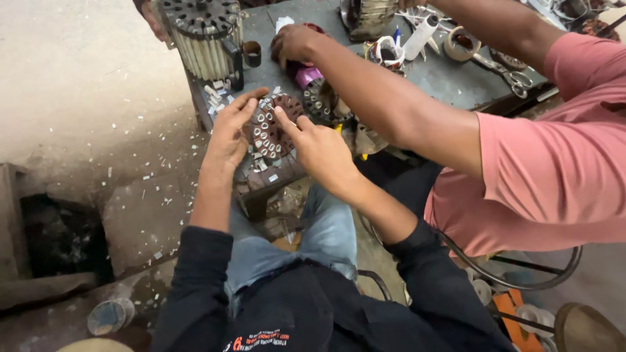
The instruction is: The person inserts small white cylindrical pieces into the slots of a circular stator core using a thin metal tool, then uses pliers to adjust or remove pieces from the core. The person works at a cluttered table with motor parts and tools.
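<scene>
A round, dark brown slotted motor core [272, 127], with white paper liners in its slots, rests at the near edge of the grey workbench [430, 75]. My left hand [229, 133] cups its left rim, fingers curled over the top. My right hand [316, 146] is at its right side, with the forefinger pointing onto the slots. A co-worker in a pink shirt reaches across; that person's hand [293, 42] rests on a dark object with a purple piece [306, 75] behind a second slotted core [319, 101].
A tall stator stack [203, 36] with white liners stands at the bench's left end, a small brown cup [252, 53] beside it. Tape rolls [460, 42], a white spool [420, 36] and scissors [515, 78] lie further right. White paper scraps litter the concrete floor [85, 98].
</scene>
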